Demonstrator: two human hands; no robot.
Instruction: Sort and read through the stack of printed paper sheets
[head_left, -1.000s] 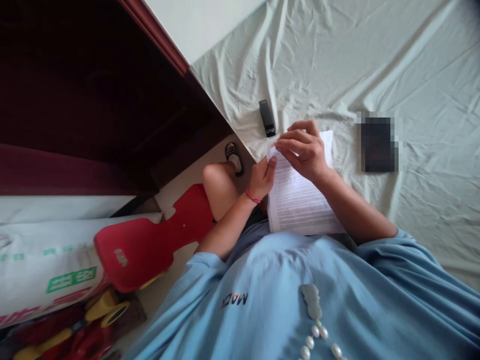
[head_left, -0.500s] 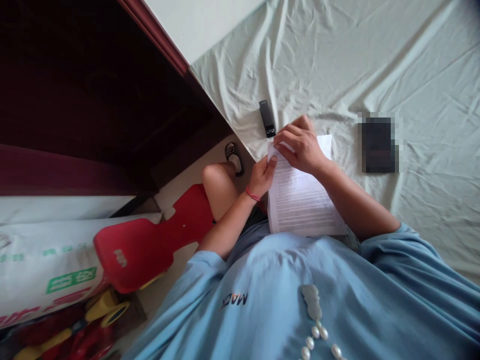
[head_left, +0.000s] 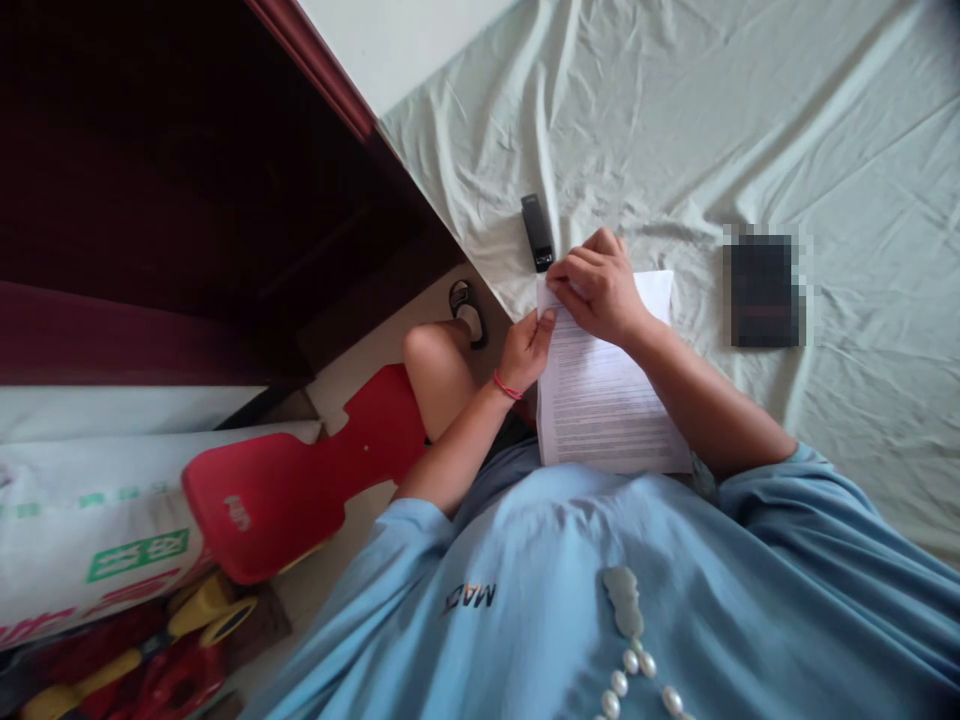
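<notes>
A stack of printed paper sheets (head_left: 600, 410) rests against my lap and the edge of the sheet-covered bed. My left hand (head_left: 526, 350) grips its left edge, thumb on top and fingers underneath. Over the top left corner, my right hand (head_left: 596, 285) has its thumb and fingertips pinched together at the paper. Whether something small sits in that pinch is hidden. Just beyond the right fingertips lies a black stapler (head_left: 537, 232) on the cloth.
A pale wrinkled bedsheet (head_left: 847, 140) spreads ahead and right, with a pixelated dark rectangular object (head_left: 765, 290) on it. At left are a dark wooden panel (head_left: 150, 180), a red plastic seat (head_left: 262, 500) and a white printed sack (head_left: 67, 520). My bent knee is beside the bed.
The view has shifted slightly. My right hand's fingers have drawn closer together at the top left corner of the papers, while the left hand keeps its hold.
</notes>
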